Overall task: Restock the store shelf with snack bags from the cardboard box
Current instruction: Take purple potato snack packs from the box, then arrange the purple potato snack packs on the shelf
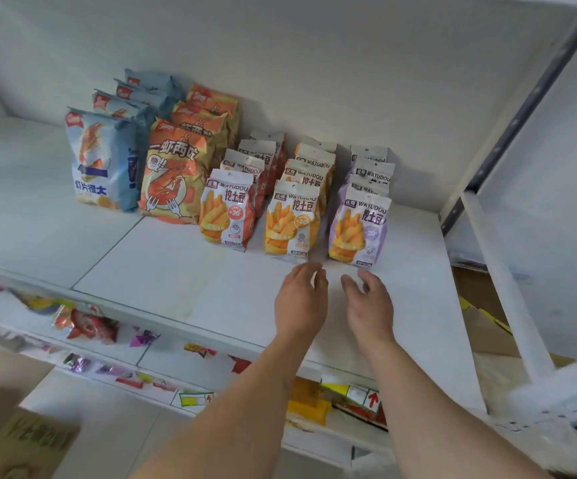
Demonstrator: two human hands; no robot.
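Five rows of snack bags stand on the white shelf (pixel 162 267): blue prawn-chip bags (pixel 102 160), orange prawn bags (pixel 173 174), and small fry bags in red (pixel 226 210), yellow (pixel 292 221) and purple (pixel 359 226). My left hand (pixel 301 302) and my right hand (pixel 370 305) hover side by side just in front of the yellow and purple front bags, fingers loosely apart, holding nothing. A cardboard box (pixel 21 444) shows at the bottom left corner.
Lower shelves (pixel 114 350) carry scattered colourful packets. A dark metal upright (pixel 518 119) and a white post (pixel 508 292) bound the shelf on the right, with flattened cardboard (pixel 487 326) behind them. Bare shelf board lies left of and in front of the bags.
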